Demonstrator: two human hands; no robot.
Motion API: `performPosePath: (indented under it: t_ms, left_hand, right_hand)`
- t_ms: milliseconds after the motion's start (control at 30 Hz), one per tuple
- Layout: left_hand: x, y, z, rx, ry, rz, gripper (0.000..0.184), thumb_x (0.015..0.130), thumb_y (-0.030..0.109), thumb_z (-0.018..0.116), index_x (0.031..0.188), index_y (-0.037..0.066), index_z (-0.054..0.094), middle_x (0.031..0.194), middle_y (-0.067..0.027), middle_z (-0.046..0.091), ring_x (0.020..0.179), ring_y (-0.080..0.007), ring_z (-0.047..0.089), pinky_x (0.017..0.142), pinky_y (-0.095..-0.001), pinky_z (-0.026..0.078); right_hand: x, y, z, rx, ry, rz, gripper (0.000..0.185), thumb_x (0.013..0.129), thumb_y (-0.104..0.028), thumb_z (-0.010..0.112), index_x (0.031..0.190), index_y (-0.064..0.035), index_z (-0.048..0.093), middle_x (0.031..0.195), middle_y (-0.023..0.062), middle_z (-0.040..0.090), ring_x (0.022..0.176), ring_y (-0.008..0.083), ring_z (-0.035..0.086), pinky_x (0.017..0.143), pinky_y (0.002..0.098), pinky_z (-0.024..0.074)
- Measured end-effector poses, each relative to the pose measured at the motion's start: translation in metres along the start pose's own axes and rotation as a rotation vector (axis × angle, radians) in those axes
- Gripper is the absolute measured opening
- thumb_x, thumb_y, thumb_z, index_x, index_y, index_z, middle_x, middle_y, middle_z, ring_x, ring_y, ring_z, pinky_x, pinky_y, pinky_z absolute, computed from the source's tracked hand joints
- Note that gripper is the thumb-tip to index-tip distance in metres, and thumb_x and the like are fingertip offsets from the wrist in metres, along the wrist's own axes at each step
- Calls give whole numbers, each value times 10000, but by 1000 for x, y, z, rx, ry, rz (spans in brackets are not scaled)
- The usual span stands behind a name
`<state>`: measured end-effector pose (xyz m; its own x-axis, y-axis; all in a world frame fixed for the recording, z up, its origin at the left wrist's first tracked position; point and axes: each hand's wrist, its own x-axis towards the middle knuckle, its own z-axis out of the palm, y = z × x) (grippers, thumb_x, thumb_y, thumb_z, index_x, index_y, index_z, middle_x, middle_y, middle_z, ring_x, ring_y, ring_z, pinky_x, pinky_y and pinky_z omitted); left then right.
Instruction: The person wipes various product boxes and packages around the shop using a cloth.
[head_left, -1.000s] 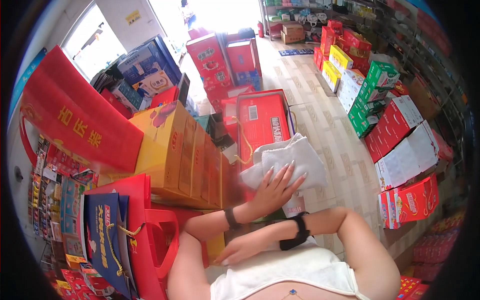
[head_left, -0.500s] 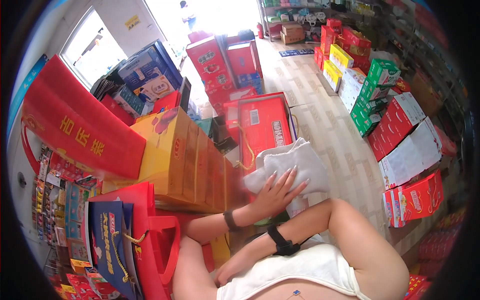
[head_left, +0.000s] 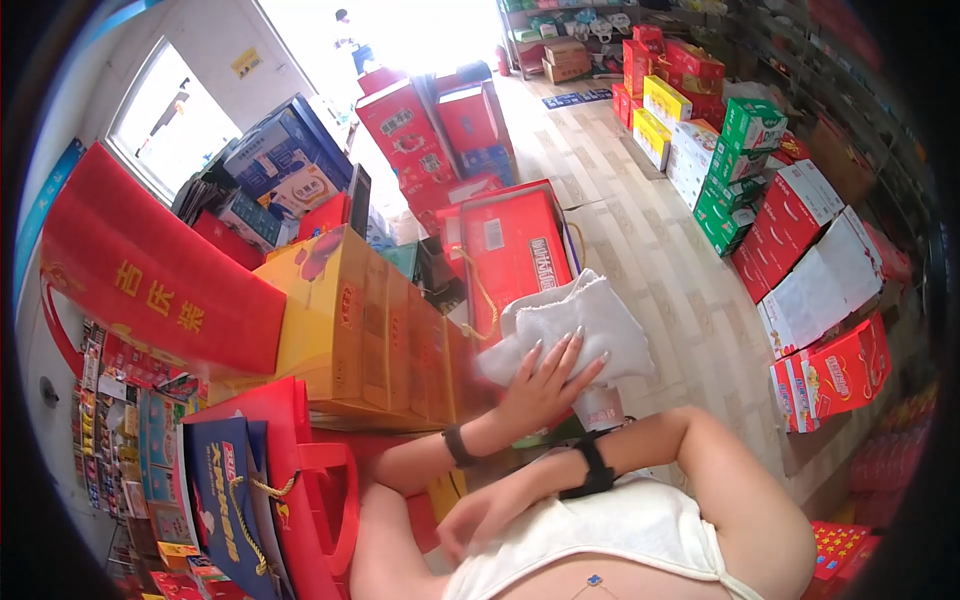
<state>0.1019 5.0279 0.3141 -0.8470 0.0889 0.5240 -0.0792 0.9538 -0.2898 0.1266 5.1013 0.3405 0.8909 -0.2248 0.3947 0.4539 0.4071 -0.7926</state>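
My left hand (head_left: 553, 375) lies over a folded white cloth (head_left: 578, 325), its fingers spread across the front and the thumb out of sight. Behind the cloth is a red gift box (head_left: 510, 235) with a gold cord handle; whether the cloth touches it I cannot tell. A pale cup-like object (head_left: 600, 408) shows partly below the cloth. My right hand (head_left: 495, 515) is drawn across my body near my left upper arm. Its fingers are loosely bent, with nothing visible in them. Each wrist wears a dark band.
Stacked yellow boxes (head_left: 350, 330) and a large red bag (head_left: 165, 265) stand at left, with a navy gift bag (head_left: 228, 490) nearer. Green cartons (head_left: 735, 185) and red cartons (head_left: 800, 225) line the right side of the tiled floor (head_left: 640, 240). A person (head_left: 350, 42) is at the bright doorway.
My right hand has shifted slightly up and right. The view has tilted a little; the cloth and left hand sit nearly where they were, and more of the cup-like object shows.
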Motion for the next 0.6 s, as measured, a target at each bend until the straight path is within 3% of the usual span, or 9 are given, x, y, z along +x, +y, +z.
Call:
performPosePath:
  t_ms: [100,133,200,267,333,400,500,533,600]
  left_hand:
    - [-4,0,-1,-10,-18,-10,529,799,303,583,1308,216,467,1366,-136,440,1216,-230,444,994,-451,306]
    - [-5,2,-1,-20,-25,-22,524,802,309,579,1306,213,470,1369,-133,436,1224,-230,439,1003,-453,294]
    - [0,9,-12,-93,-21,-85,516,803,310,577,1299,209,479,1366,-127,442,1225,-231,441,1015,-455,277]
    - [3,16,-12,-163,-15,-152,507,804,312,574,1292,205,489,1362,-121,448,1226,-232,443,1026,-458,261]
    - [-1,21,3,-186,26,-235,489,798,314,578,1270,203,511,1350,-105,463,1215,-238,457,1043,-470,227]
    - [0,28,7,-170,66,-206,463,801,308,578,1249,203,526,1333,-97,477,1197,-237,472,1032,-479,257]
    - [32,34,-15,-241,-7,-332,431,810,247,555,1226,136,525,1313,-108,483,1198,-240,470,998,-464,332]
    - [35,35,-14,-257,-22,-347,431,810,247,555,1226,136,525,1313,-108,483,1198,-240,470,998,-464,332]
    - [40,36,-12,-156,-44,-247,415,813,195,531,1220,113,524,1320,-120,474,1203,-248,464,1004,-464,329]
  right_hand:
    - [-47,-37,14,-320,264,-88,294,917,-262,548,1041,3,576,1026,84,596,978,174,544,874,303,417]
    - [-62,-45,20,-454,376,17,270,901,-214,562,1062,2,583,1060,110,601,1011,214,555,889,325,425]
    - [-82,-61,44,-738,642,-50,248,834,-125,603,1054,-11,592,1051,117,600,1030,244,558,887,347,435]
    - [-98,-73,64,-1272,941,-80,330,745,-60,634,1070,-22,585,1090,132,585,1049,286,551,904,384,433]
    - [-107,-68,73,-2082,1382,69,357,726,-54,620,1080,-36,584,1150,132,567,1051,316,545,912,408,426]
    - [-134,-56,61,-2058,1785,130,313,772,-85,571,1080,-28,584,1214,138,533,1065,339,528,925,439,407]
    - [-158,-48,41,-1909,2080,71,288,825,-110,542,1076,29,571,1106,204,578,1003,355,565,855,435,436]
    - [-167,-33,37,-1888,2077,98,288,825,-110,542,1076,29,571,1106,204,578,1003,355,565,855,435,436]
    - [-187,1,16,-1089,2228,-162,291,862,-111,498,1082,73,545,1021,262,583,922,380,594,749,443,461]
